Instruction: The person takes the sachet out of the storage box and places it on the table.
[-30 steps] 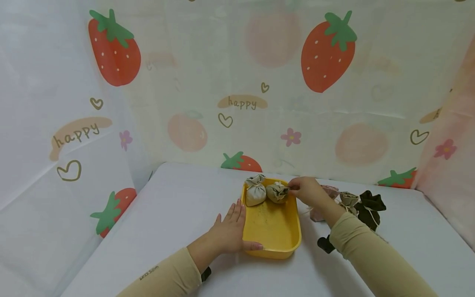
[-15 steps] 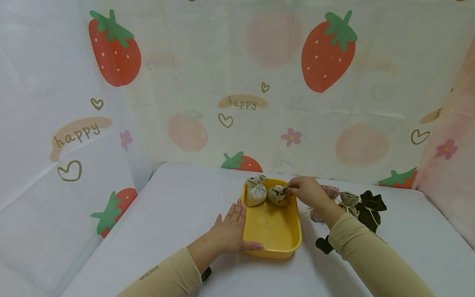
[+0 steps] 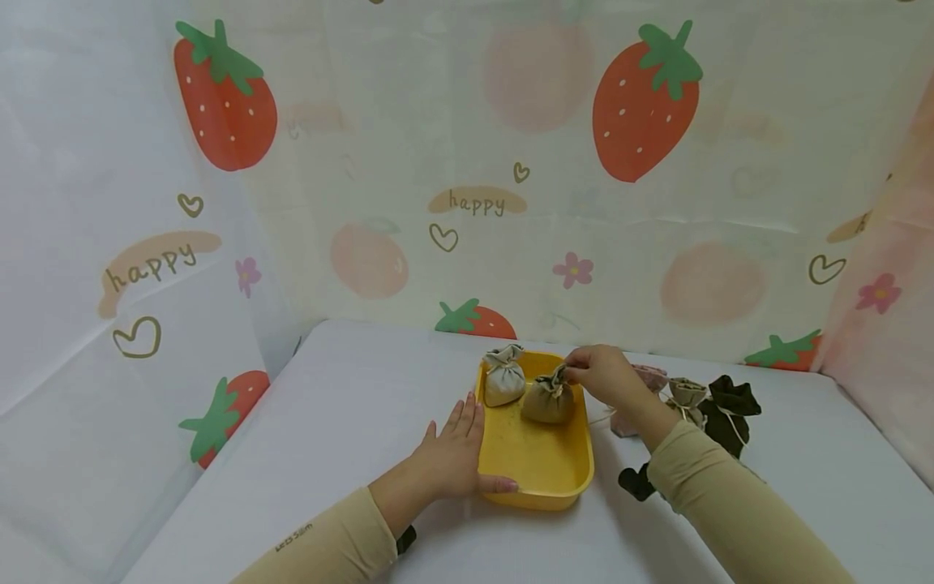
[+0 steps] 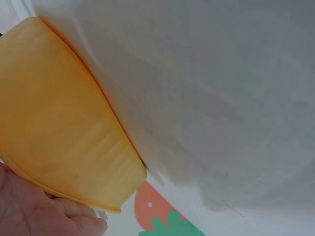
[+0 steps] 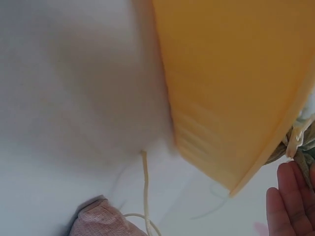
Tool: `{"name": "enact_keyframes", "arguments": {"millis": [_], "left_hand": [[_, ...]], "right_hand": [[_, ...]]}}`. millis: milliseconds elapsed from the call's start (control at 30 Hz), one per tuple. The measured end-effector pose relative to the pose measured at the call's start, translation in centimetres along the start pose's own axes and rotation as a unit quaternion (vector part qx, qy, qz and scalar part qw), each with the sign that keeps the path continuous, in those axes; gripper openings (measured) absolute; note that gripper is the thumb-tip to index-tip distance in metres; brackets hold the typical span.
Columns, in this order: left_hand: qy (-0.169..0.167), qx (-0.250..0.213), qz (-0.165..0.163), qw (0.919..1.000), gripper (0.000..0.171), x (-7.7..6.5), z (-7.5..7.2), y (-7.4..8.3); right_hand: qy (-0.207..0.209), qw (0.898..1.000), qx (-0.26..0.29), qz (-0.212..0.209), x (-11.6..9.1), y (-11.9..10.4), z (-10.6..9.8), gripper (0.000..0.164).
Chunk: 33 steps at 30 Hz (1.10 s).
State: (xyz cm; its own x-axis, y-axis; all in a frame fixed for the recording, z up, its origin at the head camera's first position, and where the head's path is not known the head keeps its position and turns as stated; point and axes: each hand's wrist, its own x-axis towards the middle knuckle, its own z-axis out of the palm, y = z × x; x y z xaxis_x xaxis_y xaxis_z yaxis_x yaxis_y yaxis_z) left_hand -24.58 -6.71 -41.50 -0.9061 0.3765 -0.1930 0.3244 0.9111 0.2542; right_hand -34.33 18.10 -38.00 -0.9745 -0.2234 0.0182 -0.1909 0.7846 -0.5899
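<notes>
A yellow plastic bin (image 3: 536, 458) stands on the white table. My left hand (image 3: 448, 454) lies along its left side with straight fingers, the thumb over the near rim. Inside, at the far left, sits a cream drawstring pouch (image 3: 503, 383). Beside it, an olive-brown drawstring pouch (image 3: 547, 403) stands upright with its gathered neck pinched in the fingertips of my right hand (image 3: 600, 375). In the right wrist view, the fingers (image 5: 290, 201) are next to the pouch's tied neck, and most of the pouch is hidden behind the bin wall.
Right of the bin stand a pink pouch (image 3: 623, 423), a tan pouch (image 3: 687, 395) and a dark pouch (image 3: 726, 418), partly behind my right arm. A pale cord (image 5: 145, 191) trails from the pink one. Strawberry-printed cloth (image 3: 474, 268) walls the back and sides.
The olive-brown pouch, lying with its mouth toward me before, has been tipped upright, its body now nearer me. My right hand has barely shifted; my left hand has stayed on the bin.
</notes>
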Motion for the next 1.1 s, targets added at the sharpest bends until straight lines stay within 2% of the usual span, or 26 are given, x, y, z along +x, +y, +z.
{"name": "enact_keyframes", "arguments": {"millis": [300, 400, 600, 900, 1100], "left_hand": [[0.003, 0.002, 0.001, 1.0, 0.121, 0.0, -0.2, 0.1], [0.002, 0.003, -0.001, 1.0, 0.122, -0.1, -0.1, 0.1], [0.002, 0.005, 0.001, 1.0, 0.122, -0.2, -0.2, 0.1], [0.011, 0.003, 0.009, 0.9999, 0.12, -0.3, -0.3, 0.2], [0.009, 0.002, 0.005, 0.9999, 0.121, -0.2, -0.1, 0.2]], "right_hand": [[0.005, 0.999, 0.039, -0.003, -0.5, -0.4, -0.8, 0.012], [0.012, 0.999, 0.034, -0.015, -0.7, -0.7, -1.2, 0.012], [0.033, 0.999, 0.016, -0.035, -1.3, -1.6, -2.5, 0.015], [0.057, 0.996, 0.055, -0.045, -2.7, -3.0, -4.8, 0.015], [0.053, 0.996, 0.067, -0.038, -3.9, -3.5, -6.0, 0.015]]}}
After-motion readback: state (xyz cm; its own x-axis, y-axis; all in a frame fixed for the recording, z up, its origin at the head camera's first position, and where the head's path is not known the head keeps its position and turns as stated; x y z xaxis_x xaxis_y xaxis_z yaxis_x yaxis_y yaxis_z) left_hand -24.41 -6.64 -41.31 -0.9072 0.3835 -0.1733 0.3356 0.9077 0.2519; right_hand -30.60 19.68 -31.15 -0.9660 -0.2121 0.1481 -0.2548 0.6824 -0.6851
